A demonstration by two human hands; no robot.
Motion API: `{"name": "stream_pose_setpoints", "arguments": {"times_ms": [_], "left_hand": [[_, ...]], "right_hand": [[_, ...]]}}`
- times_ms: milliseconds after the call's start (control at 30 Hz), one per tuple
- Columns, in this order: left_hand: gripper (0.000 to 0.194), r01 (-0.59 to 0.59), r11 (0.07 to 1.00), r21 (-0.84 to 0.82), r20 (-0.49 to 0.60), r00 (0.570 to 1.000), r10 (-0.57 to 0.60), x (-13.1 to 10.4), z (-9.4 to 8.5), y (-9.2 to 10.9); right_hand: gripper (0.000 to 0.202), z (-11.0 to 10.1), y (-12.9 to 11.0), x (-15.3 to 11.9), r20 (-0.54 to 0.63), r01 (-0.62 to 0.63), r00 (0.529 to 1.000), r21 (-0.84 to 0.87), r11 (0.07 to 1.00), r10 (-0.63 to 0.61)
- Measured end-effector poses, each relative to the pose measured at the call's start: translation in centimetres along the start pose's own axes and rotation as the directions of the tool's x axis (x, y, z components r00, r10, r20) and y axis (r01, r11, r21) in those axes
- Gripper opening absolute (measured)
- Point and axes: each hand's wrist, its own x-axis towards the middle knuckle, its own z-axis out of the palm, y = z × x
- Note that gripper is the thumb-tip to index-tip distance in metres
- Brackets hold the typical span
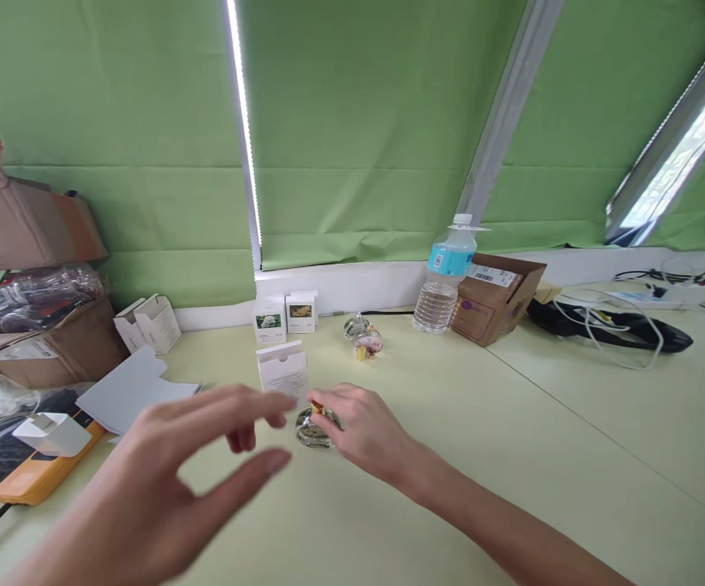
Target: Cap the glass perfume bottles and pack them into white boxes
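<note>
The small glass bottle (308, 434) sat on the pale table (462, 399), just in front of a white carton (285, 371). The right hand (365, 423) pinched it at its gold cap (317, 406) between thumb and fingers; the left hand (169, 480) hung nearby in the air, thumb and fingers parted around nothing. The bottle looked stiff, weighty for its bulk, slick and breakable, so its rounded body seemed a safer hold than the cap.

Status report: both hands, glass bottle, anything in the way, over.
Right hand pinching gold cap of glass bottle. Left hand open, holding nothing. Bottle on table, white carton close behind; nothing visibly blocking.
</note>
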Motion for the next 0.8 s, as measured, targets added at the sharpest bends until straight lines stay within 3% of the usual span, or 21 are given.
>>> {"name": "stream_pose_setpoints", "arguments": {"times_ms": [133, 233, 367, 467, 567, 667, 800], "left_hand": [[0.026, 0.273, 0.959, -0.080, 0.072, 0.961, -0.268, 1.6, 0.8, -3.4], [0.028, 0.365, 0.928, -0.080, 0.146, 0.925, -0.351, 1.4, 2.0, -5.3], [0.026, 0.366, 0.930, -0.038, 0.316, 0.887, -0.337, 0.7, 4.4, -6.3], [0.034, 0.337, 0.941, -0.032, 0.373, 0.877, -0.302, 0.0, 7.2, -6.7], [0.045, 0.343, 0.937, -0.061, 0.347, 0.888, -0.302, -0.7, 10.1, -6.9], [0.035, 0.390, 0.914, -0.111, 0.352, 0.876, -0.331, -1.1, 12.4, -7.1], [0.026, 0.421, 0.903, -0.083, 0.265, 0.883, -0.387, -1.3, 14.2, -7.4]], "right_hand": [[0.011, 0.4, -0.1, 0.1, 0.005, -0.023, 1.000, 0.009, 1.000, 0.023], [0.010, 0.7, -0.2, 0.1, -0.006, -0.045, 0.999, -0.004, 0.999, 0.045], [0.014, 0.6, -0.3, 0.1, 0.007, -0.061, 0.998, 0.041, 0.997, 0.060], [0.020, 0.2, -0.4, 0.1, 0.024, -0.086, 0.996, 0.097, 0.992, 0.084], [0.027, -0.1, -0.5, 0.1, 0.037, -0.107, 0.994, 0.131, 0.986, 0.103], [0.028, -0.1, -0.7, 0.1, 0.042, -0.126, 0.992, 0.133, 0.983, 0.121], [0.021, 0.0, -0.9, 0.2, 0.034, -0.158, 0.987, 0.110, 0.981, 0.155]]}}
